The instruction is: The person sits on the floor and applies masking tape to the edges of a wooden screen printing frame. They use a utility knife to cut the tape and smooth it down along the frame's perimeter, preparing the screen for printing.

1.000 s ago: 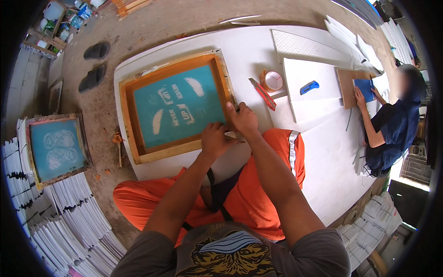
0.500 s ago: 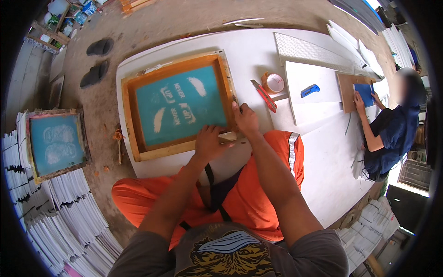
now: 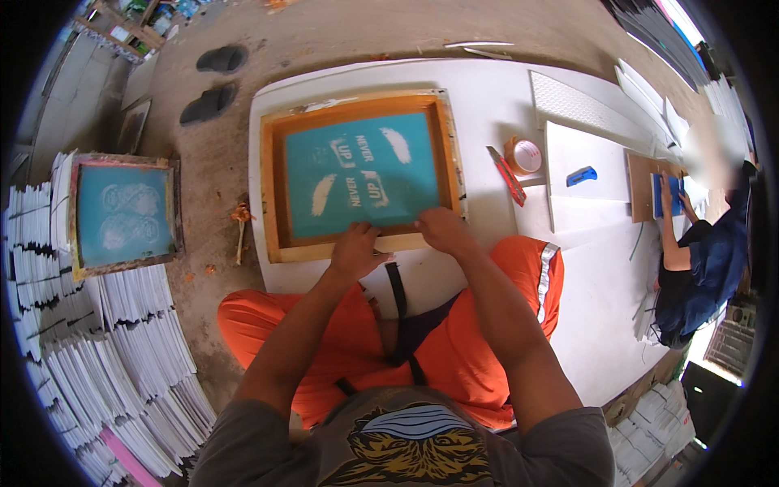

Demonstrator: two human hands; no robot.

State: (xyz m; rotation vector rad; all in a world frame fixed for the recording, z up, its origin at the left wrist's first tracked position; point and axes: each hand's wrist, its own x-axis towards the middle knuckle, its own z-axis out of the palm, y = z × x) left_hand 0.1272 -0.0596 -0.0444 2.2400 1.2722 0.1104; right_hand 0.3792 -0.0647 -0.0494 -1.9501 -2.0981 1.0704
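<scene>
Nearest the camera, the person sits on the floor in orange trousers (image 3: 454,357), knees spread, both forearms reaching forward to the near edge of a white board (image 3: 495,105).

The left hand (image 3: 355,252) presses on the near rail of the wooden screen frame (image 3: 280,187), fingers bent over the wood rather than closed around anything. The right hand (image 3: 442,231) lies just beside it, on the same near rail toward the right corner, fingers curled down; whether anything thin is pinched under them I cannot tell. The frame lies flat on the board, its teal mesh (image 3: 365,174) facing up with pale stencil shapes in the middle.

By the look of it, the step in hand is seating or steadying the frame on the board, both hands bearing on one rail. A next move would call for keeping the frame from sliding, with even pressure from the two hands.

Right of the frame lie a red-handled blade tool (image 3: 506,173) and a roll of tape (image 3: 525,154), close together. Farther right, another person in dark blue (image 3: 706,268) works at a small board. On the left floor a second teal screen (image 3: 122,213) rests beside stacks of white sheets (image 3: 122,357). At the far left, a pair of dark sandals (image 3: 213,81) sits on the bare floor.
</scene>
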